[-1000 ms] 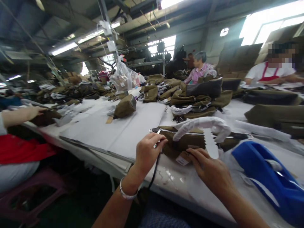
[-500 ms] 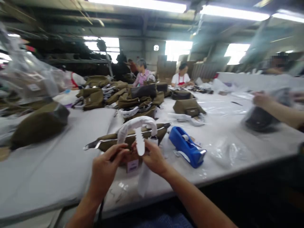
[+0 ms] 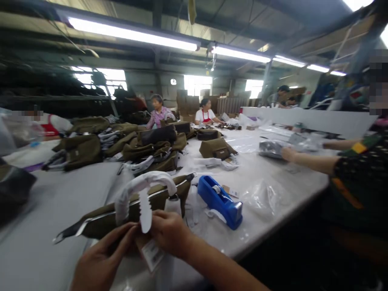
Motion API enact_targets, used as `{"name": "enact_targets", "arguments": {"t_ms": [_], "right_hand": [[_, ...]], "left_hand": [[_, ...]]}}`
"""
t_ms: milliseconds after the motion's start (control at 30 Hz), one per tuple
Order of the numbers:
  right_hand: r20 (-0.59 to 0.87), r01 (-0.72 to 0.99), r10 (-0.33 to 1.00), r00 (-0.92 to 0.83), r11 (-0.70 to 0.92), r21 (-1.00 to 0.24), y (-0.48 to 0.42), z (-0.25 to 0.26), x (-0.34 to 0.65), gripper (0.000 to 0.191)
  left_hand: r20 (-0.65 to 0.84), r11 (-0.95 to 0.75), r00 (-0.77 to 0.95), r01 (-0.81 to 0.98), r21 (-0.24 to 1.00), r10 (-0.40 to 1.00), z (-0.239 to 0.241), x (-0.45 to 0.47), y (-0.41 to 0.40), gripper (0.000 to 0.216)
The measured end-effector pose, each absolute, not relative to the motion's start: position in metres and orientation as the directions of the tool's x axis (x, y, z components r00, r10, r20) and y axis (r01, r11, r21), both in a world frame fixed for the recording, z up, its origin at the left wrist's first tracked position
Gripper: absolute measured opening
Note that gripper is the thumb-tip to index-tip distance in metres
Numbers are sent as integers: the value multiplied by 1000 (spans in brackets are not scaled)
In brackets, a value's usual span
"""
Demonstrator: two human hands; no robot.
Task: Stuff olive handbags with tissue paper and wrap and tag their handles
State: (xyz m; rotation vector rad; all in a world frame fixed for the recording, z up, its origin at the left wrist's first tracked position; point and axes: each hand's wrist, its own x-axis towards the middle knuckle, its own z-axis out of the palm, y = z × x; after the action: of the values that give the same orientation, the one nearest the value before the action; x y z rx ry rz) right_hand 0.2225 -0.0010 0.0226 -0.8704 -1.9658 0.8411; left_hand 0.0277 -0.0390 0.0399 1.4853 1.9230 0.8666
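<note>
A brown-olive bag [image 3: 104,216] with an open-looking metal zipper edge lies before me, its handle [image 3: 138,182] wrapped in white padding. My left hand [image 3: 101,256] is closed in a pinch beside the bag's front; what its fingertips hold is hidden. My right hand [image 3: 171,234] pinches at the lower part of a white toothed strip [image 3: 145,212], which stands up in front of the handle. Below the fingers hangs a brown hang tag [image 3: 153,252] with a white barcode label, tilted.
A blue tape dispenser [image 3: 220,202] stands right of the bag. Clear plastic [image 3: 263,198] lies beyond it. Several olive bags [image 3: 148,145] are heaped further back. At the right a co-worker's hands [image 3: 289,154] handle a plastic-wrapped grey item [image 3: 271,148]. A dark bag [image 3: 15,190] sits at the left.
The view has swung to the right, so the bag and my hands appear lower and further left. The tag is now more tilted. The co-worker's wrapped item now lies flatter.
</note>
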Motion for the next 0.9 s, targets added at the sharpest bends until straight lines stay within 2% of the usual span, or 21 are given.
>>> {"name": "enact_targets", "arguments": {"t_ms": [100,167,267,500,600,667,767,900], "right_hand": [[393,203,831,-393,495,-845,-2,22,222,22],[360,165,849,-388,448,-879,-1,23,221,20],[323,209,839,-437,444,-871,-3,23,220,19],[349,442,760,-548,618,-650,-6,30,215,22],[393,512,748,-535,657,-554,-6,31,213,26],[436,534,751,-496,660,-529,-5,28,212,22],[489,516,774,-401,632,-578,-6,23,210,14],[472,473,822,-320,570,-672,-8,24,207,18]], "left_hand": [[-121,235,-245,516,823,962,57,41,-39,39],[-126,251,-280,473,845,952,59,45,-40,39],[-143,251,-273,419,873,951,56,45,-46,35],[-141,227,-247,365,903,959,55,44,-54,27],[-141,218,-246,325,920,959,53,44,-55,25],[-148,221,-244,309,925,958,51,44,-55,25],[-137,208,-234,313,927,963,47,43,-55,24],[-17,96,-175,458,884,984,51,38,-54,21]]}}
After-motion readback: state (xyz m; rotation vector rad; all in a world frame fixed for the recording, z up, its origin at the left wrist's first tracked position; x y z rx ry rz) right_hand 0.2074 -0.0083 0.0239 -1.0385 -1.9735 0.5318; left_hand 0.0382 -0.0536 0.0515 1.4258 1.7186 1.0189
